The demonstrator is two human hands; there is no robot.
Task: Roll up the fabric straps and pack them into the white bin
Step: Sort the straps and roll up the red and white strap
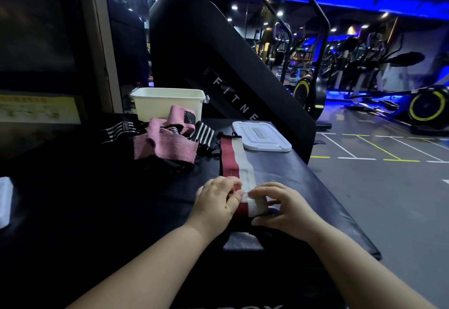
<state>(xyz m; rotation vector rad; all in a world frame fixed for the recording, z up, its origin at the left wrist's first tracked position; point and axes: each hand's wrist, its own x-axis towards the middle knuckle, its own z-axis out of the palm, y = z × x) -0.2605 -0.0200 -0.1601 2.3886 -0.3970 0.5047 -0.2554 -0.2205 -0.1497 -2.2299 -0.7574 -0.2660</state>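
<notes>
While the near end of the red-and-white strap (234, 160) is wound into a short roll, we find most of it lying flat on the black padded bench (303, 187), running away from the person toward the white lid (261, 136). The left hand (215, 203) grips the roll's left end, fingers curled and thumb pinched against the fabric. The right hand (285, 210) lies over the right end, fingers bent round the roll.

We judge the step in hand to be the rolling of this strap, at an early stage.

The white bin (167, 102) stands at the far end of the bench, lid off, well apart from the hands. We cannot tell what it holds. In front of it lie the pink straps (165, 144) and striped straps (205, 133) in a loose heap, unrolled.

In our judgement the next move calls for even pressure from both hands, advancing the roll along the flat length with its edges square, lest it cone to one side.
</notes>
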